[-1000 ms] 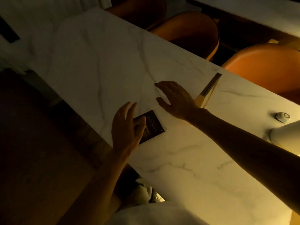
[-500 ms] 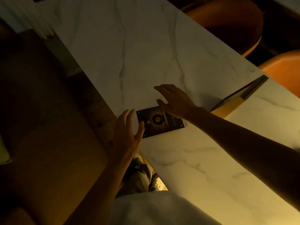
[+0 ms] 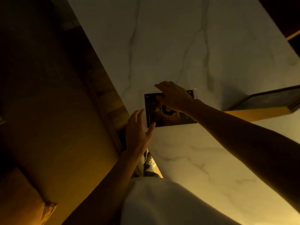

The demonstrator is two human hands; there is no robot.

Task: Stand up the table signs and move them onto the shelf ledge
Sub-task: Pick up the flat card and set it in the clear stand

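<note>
A dark table sign (image 3: 164, 116) in a clear frame lies flat near the left edge of the white marble table (image 3: 170, 46). My right hand (image 3: 174, 96) rests over its far half, fingers spread and touching the top edge. At the sign's near left corner my left hand (image 3: 138, 132) is spread open, thumb against the corner. A second sign (image 3: 266, 101) with a dark face and a yellow-lit base stands tilted at the right.
The table's left edge drops to a dark wooden floor (image 3: 48, 111). My white shirt (image 3: 162, 205) fills the bottom middle. A dark edge with an orange rim (image 3: 292, 35) shows at the top right.
The view has swung down and left. My right hand moved from beside the flat sign onto its far edge. My left hand stays at its near left corner.
</note>
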